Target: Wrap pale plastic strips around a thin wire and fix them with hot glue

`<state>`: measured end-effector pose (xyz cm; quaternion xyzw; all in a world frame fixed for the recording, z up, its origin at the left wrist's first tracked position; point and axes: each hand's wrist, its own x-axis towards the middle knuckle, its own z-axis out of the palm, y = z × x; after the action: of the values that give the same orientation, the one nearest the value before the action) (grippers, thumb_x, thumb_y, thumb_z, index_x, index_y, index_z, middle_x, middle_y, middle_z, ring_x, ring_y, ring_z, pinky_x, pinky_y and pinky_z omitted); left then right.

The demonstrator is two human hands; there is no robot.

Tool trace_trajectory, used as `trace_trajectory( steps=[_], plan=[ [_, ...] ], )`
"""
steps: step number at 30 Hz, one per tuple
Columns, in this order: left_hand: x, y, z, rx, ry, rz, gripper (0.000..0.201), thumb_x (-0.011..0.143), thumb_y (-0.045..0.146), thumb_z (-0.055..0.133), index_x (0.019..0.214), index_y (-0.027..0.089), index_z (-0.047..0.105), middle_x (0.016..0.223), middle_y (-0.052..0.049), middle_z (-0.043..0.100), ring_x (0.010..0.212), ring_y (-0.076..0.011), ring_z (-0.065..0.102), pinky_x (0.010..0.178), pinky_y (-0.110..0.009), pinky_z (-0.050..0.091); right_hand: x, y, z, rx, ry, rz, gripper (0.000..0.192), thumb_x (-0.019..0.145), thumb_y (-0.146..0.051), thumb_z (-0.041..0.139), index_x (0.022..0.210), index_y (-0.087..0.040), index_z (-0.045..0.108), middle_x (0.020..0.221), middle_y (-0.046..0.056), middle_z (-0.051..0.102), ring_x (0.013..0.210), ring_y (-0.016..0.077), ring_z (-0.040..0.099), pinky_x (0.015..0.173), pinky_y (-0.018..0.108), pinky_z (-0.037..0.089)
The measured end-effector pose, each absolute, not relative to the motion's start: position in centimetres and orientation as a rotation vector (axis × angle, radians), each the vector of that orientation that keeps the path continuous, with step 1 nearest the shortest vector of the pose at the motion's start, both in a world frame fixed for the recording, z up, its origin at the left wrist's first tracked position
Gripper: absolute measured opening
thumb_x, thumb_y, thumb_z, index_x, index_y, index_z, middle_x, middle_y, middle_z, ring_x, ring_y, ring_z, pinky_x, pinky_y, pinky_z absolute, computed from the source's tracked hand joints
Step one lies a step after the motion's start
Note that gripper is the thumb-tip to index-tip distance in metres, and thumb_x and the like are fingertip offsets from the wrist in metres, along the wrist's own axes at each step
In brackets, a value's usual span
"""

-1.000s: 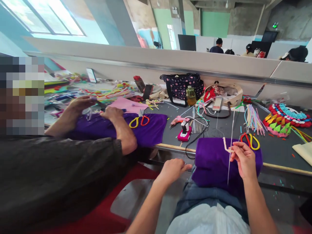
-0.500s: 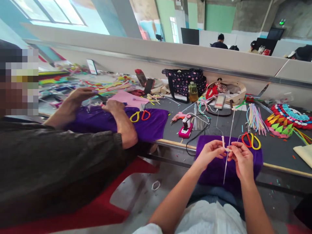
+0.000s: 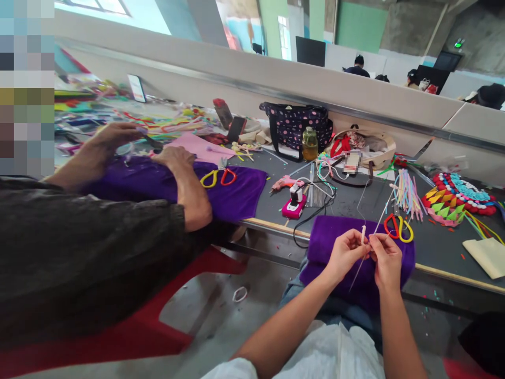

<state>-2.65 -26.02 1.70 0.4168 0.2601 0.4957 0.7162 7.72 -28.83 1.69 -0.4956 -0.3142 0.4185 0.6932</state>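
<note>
My left hand (image 3: pixel 347 253) is closed in a pinch at the lower end of a short cream-coloured piece (image 3: pixel 363 235), which stands upright. A thin bent wire-like strand runs up from its tip. Against it, my right hand (image 3: pixel 386 258) is also closed, fingertips together beside a long slim white rod (image 3: pixel 382 213). The rod slants from a pale knob at its far end down between the hands. What exactly the fingertips pinch is partly hidden. Under both hands lies a folded purple cloth (image 3: pixel 325 237) over the table edge. Scissors (image 3: pixel 399 228) with red and yellow handles lie just beyond my right hand.
At left, a co-worker's hands (image 3: pixel 175 157) work over another purple cloth (image 3: pixel 246 192) with scissors (image 3: pixel 218 177) on it. A pink glue gun (image 3: pixel 284 182), a power adapter (image 3: pixel 294 204) with cables, a jar (image 3: pixel 310 145), a dotted bag (image 3: pixel 292 126) and pastel stems (image 3: pixel 408 195) stand or lie beyond.
My hands have drawn closer together. The white rod has tilted, its knobbed end now further right and its lower end further left. The view has shifted slightly.
</note>
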Motion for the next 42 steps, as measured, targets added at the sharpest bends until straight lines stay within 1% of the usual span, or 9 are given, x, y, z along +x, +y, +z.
trace_trajectory(
  steps=[4, 8, 14, 19, 25, 28, 31, 34, 42],
  plan=[
    [-2.8, -26.4, 1.5, 0.925, 0.587, 1.101, 0.031, 0.061, 0.029, 0.082, 0.075, 0.014, 0.058, 0.063, 0.002, 0.06, 0.052, -0.0105, 0.059, 0.055, -0.023, 0.048, 7.6, -29.0, 1.5, -1.118, -0.743, 0.901, 0.022, 0.069, -0.037, 0.076, 0.075, -0.019, 0.064, 0.063, -0.002, 0.062, 0.05, 0.0108, 0.052, 0.045, 0.022, 0.041],
    [-3.2, -26.6, 1.5, 0.93, 0.576, 1.088, 0.03, 0.062, 0.028, 0.081, 0.073, 0.014, 0.057, 0.062, 0.002, 0.06, 0.053, -0.0107, 0.06, 0.055, -0.023, 0.048, 7.6, -29.0, 1.3, -1.129, -0.757, 0.876, 0.023, 0.07, -0.038, 0.075, 0.077, -0.019, 0.064, 0.066, -0.002, 0.062, 0.052, 0.0104, 0.053, 0.048, 0.022, 0.042],
    [-3.4, -27.0, 1.7, 0.904, 0.553, 1.088, 0.03, 0.061, 0.026, 0.082, 0.071, 0.014, 0.056, 0.061, 0.003, 0.06, 0.052, -0.0099, 0.059, 0.055, -0.023, 0.048, 7.5, -29.2, 1.5, -1.135, -0.778, 0.843, 0.022, 0.071, -0.036, 0.075, 0.075, -0.018, 0.064, 0.06, -0.004, 0.057, 0.048, 0.0081, 0.046, 0.045, 0.02, 0.036],
    [-3.5, -27.2, 1.9, 0.884, 0.533, 1.056, 0.028, 0.062, 0.024, 0.081, 0.074, 0.013, 0.058, 0.063, 0.002, 0.061, 0.053, -0.01, 0.059, 0.055, -0.022, 0.049, 7.6, -29.7, 1.6, -1.12, -0.808, 0.855, 0.02, 0.074, -0.036, 0.072, 0.083, -0.019, 0.066, 0.067, -0.003, 0.06, 0.052, 0.0084, 0.049, 0.049, 0.02, 0.04],
    [-3.6, -27.3, 1.8, 0.876, 0.495, 1.01, 0.029, 0.063, 0.024, 0.081, 0.077, 0.013, 0.058, 0.067, 0.002, 0.061, 0.055, -0.0108, 0.062, 0.056, -0.022, 0.049, 7.6, -30.1, 1.7, -1.156, -0.845, 0.788, 0.019, 0.074, -0.036, 0.072, 0.08, -0.018, 0.066, 0.068, -0.001, 0.062, 0.055, 0.01, 0.052, 0.051, 0.022, 0.041],
    [-3.6, -27.3, 1.6, 0.879, 0.49, 0.998, 0.03, 0.064, 0.026, 0.08, 0.08, 0.013, 0.058, 0.068, 0.001, 0.062, 0.055, -0.011, 0.061, 0.056, -0.023, 0.049, 7.8, -30.2, 2.1, -1.186, -0.872, 0.763, 0.022, 0.075, -0.037, 0.071, 0.084, -0.018, 0.067, 0.07, -0.001, 0.063, 0.053, 0.0092, 0.05, 0.049, 0.021, 0.039],
    [-3.8, -27.2, 1.4, 0.897, 0.505, 0.991, 0.03, 0.065, 0.027, 0.08, 0.079, 0.013, 0.057, 0.067, 0.0, 0.063, 0.054, -0.0111, 0.061, 0.056, -0.023, 0.049, 8.7, -30.1, 2.8, -1.184, -0.844, 0.672, 0.028, 0.078, -0.039, 0.068, 0.094, -0.017, 0.066, 0.077, 0.002, 0.066, 0.049, 0.0072, 0.046, 0.046, 0.02, 0.036],
    [-4.0, -27.1, 1.1, 0.915, 0.526, 0.992, 0.03, 0.065, 0.026, 0.08, 0.079, 0.012, 0.057, 0.066, 0.0, 0.063, 0.054, -0.0106, 0.06, 0.056, -0.024, 0.05, 10.2, -29.5, 4.0, -1.122, -0.785, 0.593, 0.032, 0.08, -0.041, 0.065, 0.1, -0.016, 0.064, 0.081, 0.004, 0.067, 0.05, 0.0075, 0.047, 0.045, 0.021, 0.038],
    [-4.1, -27.0, 1.1, 0.926, 0.578, 0.982, 0.03, 0.064, 0.025, 0.08, 0.078, 0.014, 0.056, 0.061, 0.001, 0.062, 0.051, -0.012, 0.061, 0.052, -0.024, 0.05, 12.8, -28.4, 6.0, -1.152, -0.822, 0.528, 0.029, 0.08, -0.039, 0.066, 0.095, -0.014, 0.068, 0.068, 0.005, 0.068, 0.052, 0.0107, 0.053, 0.045, 0.022, 0.041]
  ],
)
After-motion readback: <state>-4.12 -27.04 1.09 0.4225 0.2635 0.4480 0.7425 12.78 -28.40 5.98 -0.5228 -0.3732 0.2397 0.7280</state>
